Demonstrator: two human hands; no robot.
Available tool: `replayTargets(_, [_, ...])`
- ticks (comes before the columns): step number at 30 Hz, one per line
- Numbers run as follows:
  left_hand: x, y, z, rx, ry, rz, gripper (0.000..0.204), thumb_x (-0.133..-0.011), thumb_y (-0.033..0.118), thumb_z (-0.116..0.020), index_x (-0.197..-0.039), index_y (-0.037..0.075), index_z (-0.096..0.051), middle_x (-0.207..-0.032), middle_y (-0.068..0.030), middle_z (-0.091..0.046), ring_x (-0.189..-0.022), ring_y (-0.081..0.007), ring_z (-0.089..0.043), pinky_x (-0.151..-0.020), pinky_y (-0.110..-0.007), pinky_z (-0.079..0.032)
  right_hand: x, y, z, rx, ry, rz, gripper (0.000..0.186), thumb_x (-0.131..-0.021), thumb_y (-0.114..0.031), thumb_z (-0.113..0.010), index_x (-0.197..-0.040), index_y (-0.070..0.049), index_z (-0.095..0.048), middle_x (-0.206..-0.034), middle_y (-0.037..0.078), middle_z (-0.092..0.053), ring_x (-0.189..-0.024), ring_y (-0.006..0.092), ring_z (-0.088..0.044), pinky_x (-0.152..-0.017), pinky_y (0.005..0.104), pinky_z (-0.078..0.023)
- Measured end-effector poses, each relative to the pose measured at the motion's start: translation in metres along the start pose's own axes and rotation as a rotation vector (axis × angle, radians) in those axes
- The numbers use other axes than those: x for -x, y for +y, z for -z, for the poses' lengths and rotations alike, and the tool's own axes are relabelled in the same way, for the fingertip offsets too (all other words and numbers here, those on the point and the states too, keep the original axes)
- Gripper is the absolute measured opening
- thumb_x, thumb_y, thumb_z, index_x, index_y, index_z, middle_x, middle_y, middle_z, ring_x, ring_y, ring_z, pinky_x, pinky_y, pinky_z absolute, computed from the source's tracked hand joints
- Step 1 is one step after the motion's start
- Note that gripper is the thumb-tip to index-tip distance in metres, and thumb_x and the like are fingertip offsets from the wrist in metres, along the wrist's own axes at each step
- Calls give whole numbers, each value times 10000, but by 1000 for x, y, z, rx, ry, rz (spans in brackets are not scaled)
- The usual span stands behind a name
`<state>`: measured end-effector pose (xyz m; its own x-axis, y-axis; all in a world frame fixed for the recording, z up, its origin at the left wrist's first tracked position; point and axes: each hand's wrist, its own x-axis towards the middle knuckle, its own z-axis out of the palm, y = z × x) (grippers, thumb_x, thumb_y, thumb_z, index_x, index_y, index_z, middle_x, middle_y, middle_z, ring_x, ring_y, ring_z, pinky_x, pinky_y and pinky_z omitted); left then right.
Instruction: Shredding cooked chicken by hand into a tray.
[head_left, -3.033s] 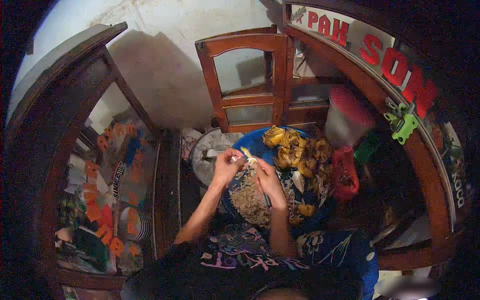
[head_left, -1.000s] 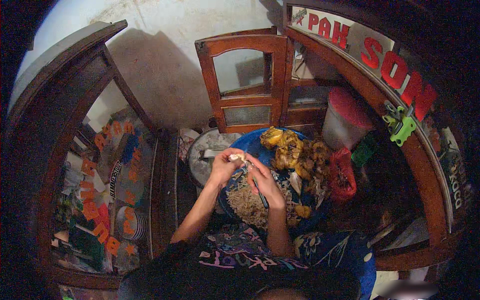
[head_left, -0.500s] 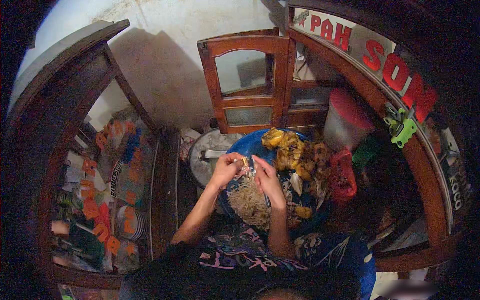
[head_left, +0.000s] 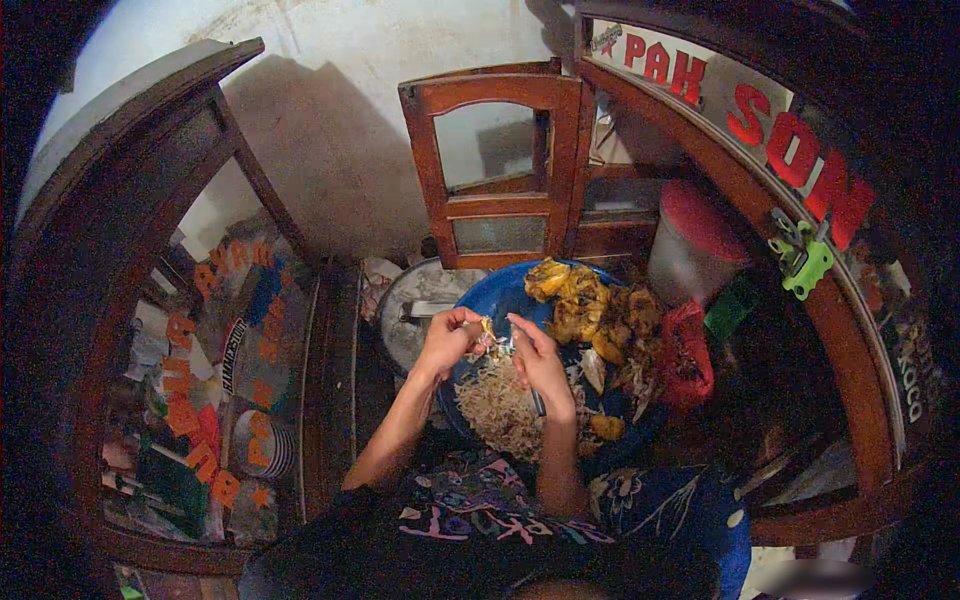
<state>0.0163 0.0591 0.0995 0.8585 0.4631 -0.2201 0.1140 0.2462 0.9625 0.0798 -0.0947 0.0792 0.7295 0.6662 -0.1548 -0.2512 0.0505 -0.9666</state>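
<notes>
My left hand (head_left: 450,343) pinches a small piece of yellowish chicken (head_left: 487,327) between thumb and fingers, over a wide blue basin (head_left: 505,285). Close on its right, my right hand (head_left: 537,358) is closed around a knife (head_left: 539,403); the dark handle end shows below the palm, and most of the blade is hidden or too small to make out. Below both hands lies a heap of pale shredded chicken (head_left: 500,405). Larger yellow-brown chicken pieces (head_left: 585,305) are piled in the basin's far right part.
A round metal lid (head_left: 402,330) with a handle sits left of the basin. To the right stand a pale bucket with a red lid (head_left: 700,225) and a red plastic bag (head_left: 685,365). Glass-paned wooden cabinet frames surround me, with a door (head_left: 495,205) swung out ahead.
Both hands stay at nearly the same place above the basin. My fingers shift slightly on the chicken piece, and the view moves a little.
</notes>
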Motion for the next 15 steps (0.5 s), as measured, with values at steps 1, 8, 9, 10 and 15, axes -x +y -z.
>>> replayTargets(1, [-2, -3, 2, 1, 3, 0, 37, -789, 10, -528, -764, 5, -554, -689, -62, -597, -551, -94, -551, -473, -205, -432, 1, -2, -2, 1, -3, -2, 294, -900, -189, -444, -1187, -146, -491, -539, -32, -405, -406, 39, -334, -362, 210, -272])
replayTargets(8, [-10, -14, 4, -92, -82, -36, 74, -808, 37, -496, -773, 2, -551, -679, -57, -586, -564, -113, -545, -481, -227, -415, -4, 1, -14, 59, -101, 118, 288, -893, -170, -452, -1171, -121, -507, -561, -18, -454, -430, 34, -359, -392, 206, -303])
replayTargets(9, [-8, -12, 2, -95, -74, -60, 75, -804, 41, -511, -756, 2, -554, -636, -43, -574, -527, -87, -524, -435, -205, -372, -6, 4, -12, 123, -80, 159, 278, -890, -170, -456, -1154, -108, -519, -573, -5, -474, -443, 35, -374, -399, 211, -312])
replayTargets(10, [-7, -10, 0, -95, -75, -62, 75, -804, 41, -511, -756, 2, -554, -636, -43, -574, -527, -87, -524, -435, -205, -372, -7, 7, -12, 123, -80, 160, 278, -890, -170, -456, -1154, -108, -519, -573, -5, -474, -443, 35, -374, -399, 211, -312])
replayTargets(15, [-4, -4, -6, -107, -64, -7, 61, -816, 47, -504, -783, 9, -538, -690, -41, -582, -539, -92, -538, -469, -213, -424, -10, 16, -15, 443, 146, 238, 271, -881, -186, -464, -1106, -53, -536, -768, 125, -616, -620, 207, -572, -568, 320, -438])
